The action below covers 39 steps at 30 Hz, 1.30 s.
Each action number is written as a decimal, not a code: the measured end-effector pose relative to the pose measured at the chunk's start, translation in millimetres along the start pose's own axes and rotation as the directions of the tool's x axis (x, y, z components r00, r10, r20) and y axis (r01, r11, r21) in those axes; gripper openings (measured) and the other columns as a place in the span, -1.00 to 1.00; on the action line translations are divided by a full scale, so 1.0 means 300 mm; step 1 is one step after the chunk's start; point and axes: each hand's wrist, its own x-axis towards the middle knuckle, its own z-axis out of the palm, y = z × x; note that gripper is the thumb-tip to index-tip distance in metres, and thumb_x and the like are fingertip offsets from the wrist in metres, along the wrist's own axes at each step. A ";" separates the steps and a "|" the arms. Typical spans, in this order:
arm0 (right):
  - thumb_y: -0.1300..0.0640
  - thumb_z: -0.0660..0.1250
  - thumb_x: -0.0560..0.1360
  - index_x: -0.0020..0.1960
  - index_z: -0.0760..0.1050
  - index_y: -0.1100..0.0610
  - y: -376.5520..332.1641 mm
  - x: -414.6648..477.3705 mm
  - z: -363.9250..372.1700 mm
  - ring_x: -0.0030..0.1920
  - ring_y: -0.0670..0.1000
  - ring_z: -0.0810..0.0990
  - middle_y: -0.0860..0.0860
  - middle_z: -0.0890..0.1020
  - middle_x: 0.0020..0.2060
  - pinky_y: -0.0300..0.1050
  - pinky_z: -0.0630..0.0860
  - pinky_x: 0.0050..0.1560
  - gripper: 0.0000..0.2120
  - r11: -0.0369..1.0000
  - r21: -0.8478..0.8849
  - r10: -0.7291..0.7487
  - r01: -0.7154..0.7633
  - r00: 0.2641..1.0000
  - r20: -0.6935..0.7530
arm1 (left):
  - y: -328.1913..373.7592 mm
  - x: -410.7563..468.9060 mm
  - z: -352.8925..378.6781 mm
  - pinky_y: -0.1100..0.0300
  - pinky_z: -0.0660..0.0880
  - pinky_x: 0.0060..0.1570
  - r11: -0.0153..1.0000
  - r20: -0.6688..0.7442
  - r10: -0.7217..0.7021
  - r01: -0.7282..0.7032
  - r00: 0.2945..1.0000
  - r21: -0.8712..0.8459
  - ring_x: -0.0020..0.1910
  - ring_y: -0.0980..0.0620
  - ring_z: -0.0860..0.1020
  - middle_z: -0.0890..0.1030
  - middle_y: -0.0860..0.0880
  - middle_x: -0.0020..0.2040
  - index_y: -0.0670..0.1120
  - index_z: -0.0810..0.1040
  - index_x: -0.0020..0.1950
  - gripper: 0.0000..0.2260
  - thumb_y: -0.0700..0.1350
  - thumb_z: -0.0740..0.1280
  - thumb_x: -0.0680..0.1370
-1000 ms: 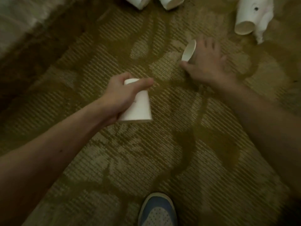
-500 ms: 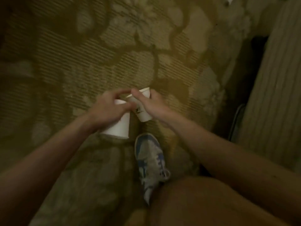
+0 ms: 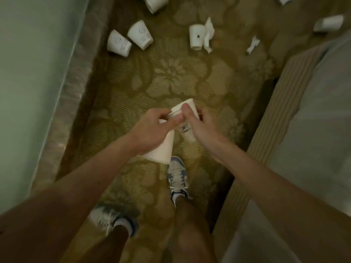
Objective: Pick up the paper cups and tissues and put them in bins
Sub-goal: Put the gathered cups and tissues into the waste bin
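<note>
White paper in both hands. Left hand is wrapped round the left cup, narrow base up under my fingers, wide mouth down and toward me. Right hand grips the right cup the other way about, with its rim far and tipped left and its base near. The hands are together, knuckles almost meeting, and the left fingertips touch the right cup's rim.

Key relation: the two long axes run near-to-far, leaning apart at the near end, mouths opposed. My judgement is that nesting them needs one cup turned over; the right cup's open rim already sits at the left cup's base.

Outward on the carpet, all litter lies far of the hands:
- far-left cup touching neighbour cup
- dotted cup, on its side, big tissue against it
- small tissue further right, apart
- far-right cup

The left hand is nearer the left two, the right hand nearer the tissues. No bin in view. Shoe is just near of the hands.
</note>
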 end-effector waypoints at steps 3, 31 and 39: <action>-0.30 0.19 0.54 0.21 0.37 -0.03 -0.152 0.000 -0.065 0.04 -0.01 0.61 -0.01 0.61 0.08 0.06 0.57 0.10 -0.59 1.000 -0.022 -0.013 0.012 1.000 -0.029 | 0.142 0.035 -0.030 0.31 0.39 -0.50 0.993 -0.092 -0.015 0.004 0.996 -0.115 -0.43 0.18 0.49 0.60 0.04 -0.29 -0.11 0.63 -0.06 -0.71 0.09 0.29 0.61; -0.05 0.12 0.65 0.48 0.21 0.12 -0.456 1.186 -0.215 0.14 0.01 0.45 0.10 0.44 0.34 -0.22 0.34 0.04 -0.54 0.873 -0.485 0.027 -0.044 0.999 -0.042 | 0.034 0.979 -0.221 0.44 0.36 -0.52 0.944 -0.261 -0.291 0.232 0.920 -0.233 -0.48 0.28 0.49 0.57 0.02 -0.31 -0.14 0.60 -0.10 -0.66 0.14 0.32 0.57; 0.35 0.16 0.58 0.51 0.12 0.24 -0.388 1.553 -0.296 0.37 0.16 0.34 0.20 0.34 0.39 0.02 0.30 0.38 -0.47 0.686 -0.717 -0.097 0.125 0.992 0.081 | -0.140 1.178 -0.125 0.39 0.37 -0.55 0.848 -0.310 -0.457 0.303 0.834 -0.435 -0.53 0.25 0.47 0.51 0.14 -0.50 -0.07 0.55 -0.27 -0.71 0.08 0.36 0.55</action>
